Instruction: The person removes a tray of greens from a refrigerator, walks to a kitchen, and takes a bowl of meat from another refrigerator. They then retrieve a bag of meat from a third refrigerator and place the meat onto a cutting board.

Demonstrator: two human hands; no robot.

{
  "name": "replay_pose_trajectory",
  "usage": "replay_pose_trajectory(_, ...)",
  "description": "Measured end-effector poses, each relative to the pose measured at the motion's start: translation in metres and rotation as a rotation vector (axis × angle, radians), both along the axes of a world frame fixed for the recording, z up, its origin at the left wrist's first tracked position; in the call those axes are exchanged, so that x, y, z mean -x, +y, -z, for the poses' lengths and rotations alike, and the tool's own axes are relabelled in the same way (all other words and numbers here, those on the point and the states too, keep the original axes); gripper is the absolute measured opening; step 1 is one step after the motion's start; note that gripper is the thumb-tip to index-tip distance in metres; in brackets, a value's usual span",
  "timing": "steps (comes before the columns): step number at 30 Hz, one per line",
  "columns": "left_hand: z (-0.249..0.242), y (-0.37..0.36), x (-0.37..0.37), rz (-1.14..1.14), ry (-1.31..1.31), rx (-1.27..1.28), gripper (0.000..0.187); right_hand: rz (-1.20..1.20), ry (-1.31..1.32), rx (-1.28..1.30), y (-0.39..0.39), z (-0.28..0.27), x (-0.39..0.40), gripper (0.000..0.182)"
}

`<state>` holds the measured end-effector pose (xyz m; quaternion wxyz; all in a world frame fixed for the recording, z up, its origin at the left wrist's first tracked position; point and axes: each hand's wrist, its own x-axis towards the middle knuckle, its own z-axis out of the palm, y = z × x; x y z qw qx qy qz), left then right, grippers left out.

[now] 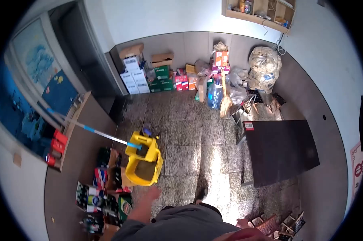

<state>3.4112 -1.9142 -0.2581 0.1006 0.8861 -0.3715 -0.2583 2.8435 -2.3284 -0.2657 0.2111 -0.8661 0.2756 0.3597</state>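
Note:
My left hand (151, 196) reaches forward just below the yellow mop bucket (160, 162), with its fingers smeared by motion. Dirty-looking water (145, 170) lies in the bucket's near section. A mop (105, 135) with a blue and silver handle stands in the far section and leans left against the counter. Low at my right side, my right hand (242, 223) shows only in part, close to small wooden folding stools (268, 225); its fingers are not distinct.
A dark table (282, 152) stands at the right. Boxes (135, 76), a large water bottle (215, 96), a broom (225, 102) and stuffed plastic bags (265, 68) line the back wall. Bottle crates (95, 201) crowd the left, below a wooden counter (75, 124).

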Motion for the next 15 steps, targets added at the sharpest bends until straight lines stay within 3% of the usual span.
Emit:
replay_pose_trajectory(1, -0.094, -0.052, 0.036, -0.241, 0.47, -0.177, 0.048, 0.569, 0.009, -0.236, -0.028, 0.041, -0.012, 0.035)
replay_pose_trajectory(2, -0.075, -0.061, 0.053, -0.265, 0.624, -0.191, 0.056, 0.825, -0.044, -0.379, -0.063, 0.073, -0.03, 0.039)
replay_pose_trajectory(4, -0.063, -0.098, 0.06, -0.359, 0.272, 0.009, 0.062, 0.453, -0.004, 0.159, -0.111, 0.006, -0.138, 0.038)
replay_pose_trajectory(6, -0.117, -0.14, 0.006, -0.444, 0.476, -0.028, 0.063, 0.017, -0.02, 0.215, -0.17, -0.025, -0.249, 0.03)
replay_pose_trajectory(8, -0.131, -0.174, -0.043, -0.49, 0.544, -0.032, 0.064, -0.34, -0.119, 0.259, -0.227, -0.028, -0.346, 0.031)
replay_pose_trajectory(9, -0.125, -0.191, -0.068, -0.49, 0.504, -0.014, 0.063, 0.027, -0.324, 0.198, -0.256, 0.011, -0.386, 0.033)
replay_pose_trajectory(10, -0.121, -0.209, -0.095, -0.485, 0.463, 0.006, 0.062, 0.562, -0.368, -0.012, -0.244, -0.083, -0.455, 0.036)
replay_pose_trajectory(11, -0.126, -0.233, -0.118, -0.494, 0.513, 0.032, 0.06, 0.528, -0.457, 0.004, -0.254, -0.103, -0.502, 0.032)
replay_pose_trajectory(12, -0.107, -0.251, -0.138, -0.466, 0.396, 0.072, 0.055, 0.489, -0.544, 0.022, -0.264, -0.123, -0.548, 0.028)
replay_pose_trajectory(14, -0.129, -0.305, -0.184, -0.422, 0.471, 0.117, 0.05, 0.696, -0.577, -0.189, -0.276, -0.136, -0.618, 0.029)
replay_pose_trajectory(15, -0.126, -0.326, -0.206, -0.382, 0.452, 0.11, 0.048, 0.652, -0.536, -0.187, -0.277, -0.135, -0.639, 0.032)
